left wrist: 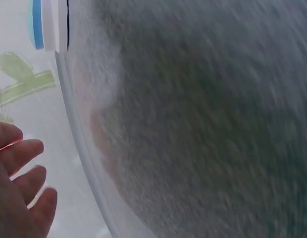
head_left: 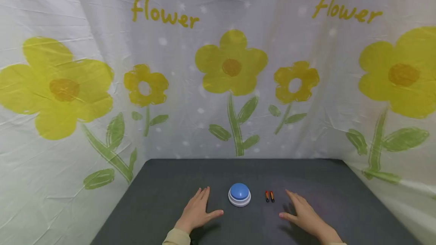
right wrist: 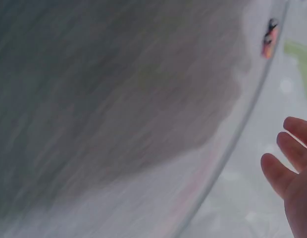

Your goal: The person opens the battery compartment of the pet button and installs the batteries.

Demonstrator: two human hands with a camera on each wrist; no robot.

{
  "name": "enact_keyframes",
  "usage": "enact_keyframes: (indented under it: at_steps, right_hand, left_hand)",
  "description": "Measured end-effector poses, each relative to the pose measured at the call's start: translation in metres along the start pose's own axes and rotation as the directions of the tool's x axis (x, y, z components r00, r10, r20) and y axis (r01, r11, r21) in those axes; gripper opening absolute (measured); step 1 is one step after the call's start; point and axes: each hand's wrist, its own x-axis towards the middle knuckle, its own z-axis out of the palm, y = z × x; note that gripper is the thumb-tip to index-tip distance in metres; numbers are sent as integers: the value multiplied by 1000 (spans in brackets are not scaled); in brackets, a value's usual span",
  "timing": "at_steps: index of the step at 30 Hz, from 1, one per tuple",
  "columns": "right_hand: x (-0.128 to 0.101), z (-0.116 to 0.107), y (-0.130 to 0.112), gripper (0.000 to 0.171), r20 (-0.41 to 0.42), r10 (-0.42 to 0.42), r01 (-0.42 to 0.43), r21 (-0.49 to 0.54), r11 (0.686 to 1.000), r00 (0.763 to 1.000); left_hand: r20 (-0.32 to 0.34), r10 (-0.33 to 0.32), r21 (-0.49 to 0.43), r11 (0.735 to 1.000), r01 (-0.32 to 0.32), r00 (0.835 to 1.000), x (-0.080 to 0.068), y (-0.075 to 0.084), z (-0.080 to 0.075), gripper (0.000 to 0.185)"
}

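Both hands lie flat, fingers straight, holding nothing: left hand (head_left: 199, 211) at 9 o'clock of the blue push button (head_left: 239, 194), right hand (head_left: 303, 213) at 3 o'clock. Two batteries (head_left: 270, 196) lie between button and right hand on the grey tabletop (head_left: 163, 184).

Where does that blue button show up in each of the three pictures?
Head: the button sits low centre, between the hands.
Left wrist: its blue-and-white edge shows top left.
Right wrist: not in it.
Shared landmark: the grey table.
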Motion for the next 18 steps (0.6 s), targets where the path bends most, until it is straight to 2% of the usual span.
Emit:
enact_keyframes:
  at_steps: [4, 11, 18]
  right_hand:
    - [11, 7, -20, 84, -24, -46, 47, 44, 998, 999]
    - [30, 30, -53, 83, 10, -75, 73, 147, 986, 997]
    - [45, 56, -68, 84, 8, -130, 126, 187, 974, 991]
  left_hand:
    - [26, 3, -75, 997, -1, 1000, 4, 5, 2, 100]
    - [56, -22, -167, 986, 31, 998, 10, 11, 13, 103]
    - [116, -11, -272, 961, 43, 993, 16, 10, 25, 100]
